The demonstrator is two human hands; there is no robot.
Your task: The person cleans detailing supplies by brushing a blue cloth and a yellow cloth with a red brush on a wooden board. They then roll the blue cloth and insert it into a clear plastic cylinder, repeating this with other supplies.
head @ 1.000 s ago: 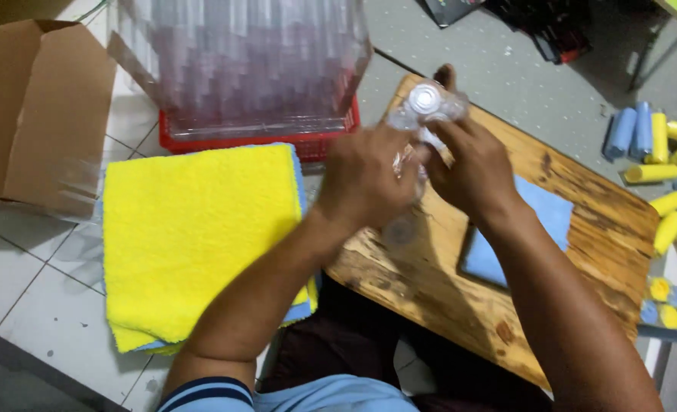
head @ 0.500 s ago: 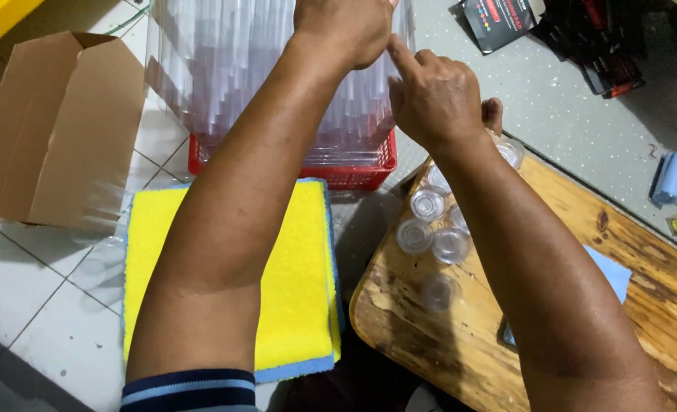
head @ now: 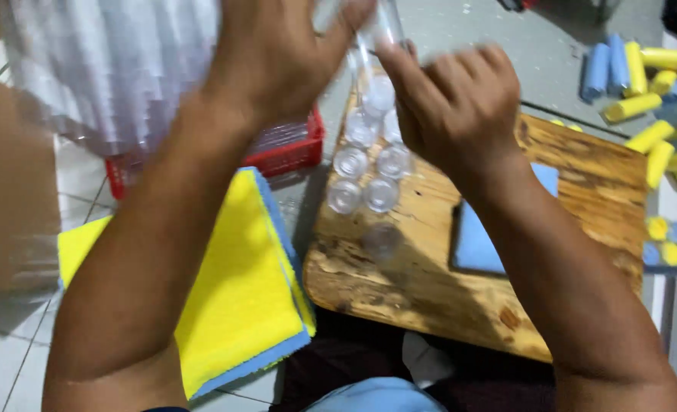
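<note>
Both hands are raised over the far left corner of the wooden desk [head: 582, 191], and between them is a clear plastic tube [head: 384, 27], blurred by motion. It stands roughly upright, its long axis running away from the person and slightly tilted, with the upper end cut off by the top of the picture. The right hand [head: 460, 107] is curled just beside it, the forefinger and thumb pressed in toward its lower part; it looks pinched there, though the blur keeps me from being sure the fingers are truly clamped on it. The left hand [head: 277, 53] is spread, fingers apart, the fingertips [head: 350, 15] reaching to the tube's upper part from the left; whether they touch it I cannot tell. So the tube lies ahead of and between the two hands, nearer the right.

Directly below, a cluster of small clear plastic caps [head: 365, 172] sits on the desk, open sides up, close together. To the left, a red basket [head: 292, 152] holds a large bundle of clear tubes [head: 109, 69]. A stack of yellow and blue cloths [head: 239, 282] lies on the floor, a folded blue cloth [head: 479, 236] on the desk, and rolled cloths [head: 643, 76] beyond.
</note>
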